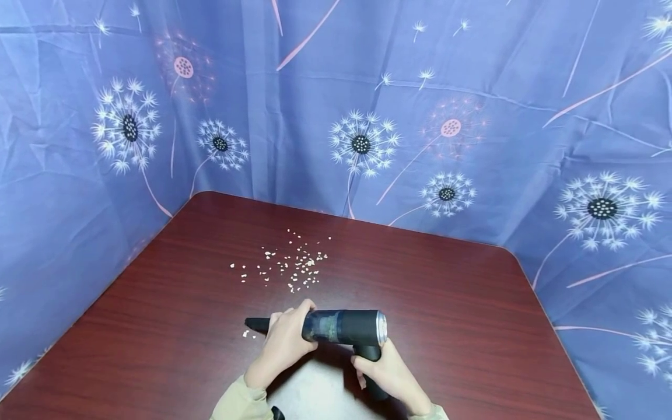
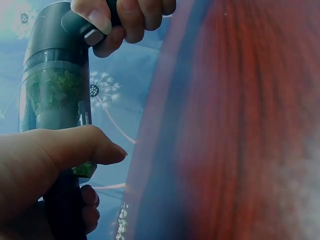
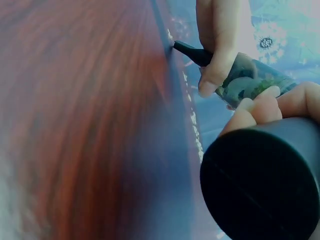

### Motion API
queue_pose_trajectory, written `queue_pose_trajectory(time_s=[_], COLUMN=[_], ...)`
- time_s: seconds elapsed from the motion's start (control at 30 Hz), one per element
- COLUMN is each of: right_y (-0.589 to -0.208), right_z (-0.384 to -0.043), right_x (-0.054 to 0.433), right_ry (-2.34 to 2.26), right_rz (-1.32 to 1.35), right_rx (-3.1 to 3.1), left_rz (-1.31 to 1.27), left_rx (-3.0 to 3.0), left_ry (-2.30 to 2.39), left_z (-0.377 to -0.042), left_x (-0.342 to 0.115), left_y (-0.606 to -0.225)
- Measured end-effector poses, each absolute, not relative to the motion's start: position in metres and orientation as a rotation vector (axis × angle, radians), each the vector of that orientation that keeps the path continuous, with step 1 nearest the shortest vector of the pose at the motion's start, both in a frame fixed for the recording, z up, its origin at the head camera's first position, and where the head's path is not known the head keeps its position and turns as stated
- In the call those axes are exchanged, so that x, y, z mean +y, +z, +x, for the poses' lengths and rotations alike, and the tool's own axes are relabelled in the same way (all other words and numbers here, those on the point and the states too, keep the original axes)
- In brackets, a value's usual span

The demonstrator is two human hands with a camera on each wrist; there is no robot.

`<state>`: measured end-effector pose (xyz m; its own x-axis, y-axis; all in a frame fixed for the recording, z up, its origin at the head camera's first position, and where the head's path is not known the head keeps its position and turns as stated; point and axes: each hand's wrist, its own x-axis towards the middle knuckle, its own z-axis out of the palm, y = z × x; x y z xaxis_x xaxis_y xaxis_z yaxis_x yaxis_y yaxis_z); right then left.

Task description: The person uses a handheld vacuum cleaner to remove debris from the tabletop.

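Pale sleeves at the lower edge lead to a left hand and a right hand, both closed around a black handheld vacuum above a red-brown wood-grain bench. Left fingers and thumb clasp where the slim nozzle meets the clear canister; right fingers wrap the handle. Its long axis runs crosswise, nozzle leftward. White flakes lie scattered ahead, beyond the canister, nearer the left hand; a few sit just beside the nozzle tip.

Head view angled down, wrist views close from opposite ends, sharing the vacuum
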<state>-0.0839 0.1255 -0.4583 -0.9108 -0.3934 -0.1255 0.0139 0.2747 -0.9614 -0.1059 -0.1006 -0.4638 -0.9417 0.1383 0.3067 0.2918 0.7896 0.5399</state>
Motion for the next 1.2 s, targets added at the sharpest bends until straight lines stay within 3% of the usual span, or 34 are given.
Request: queue_pose_trajectory(time_s=[0.4, 0.77, 1.2], right_y=[-0.452, -0.446, -0.461], right_z=[-0.083, -0.088, -0.091], right_x=[0.149, 0.165, 0.144], right_ry=[-1.608, -1.622, -1.559], right_rz=[-0.428, -0.164, -0.175], right_rx=[2.178, 2.524, 2.758], left_rz=[-0.287, -0.696, -0.697], left_rx=[-2.728, -2.693, -2.549], left_ry=[-0.922, -0.988, -1.002], left_z=[-0.091, -0.154, -0.167], left_x=[-0.082, -0.055, -0.067], left_y=[-0.466, -0.470, -0.475])
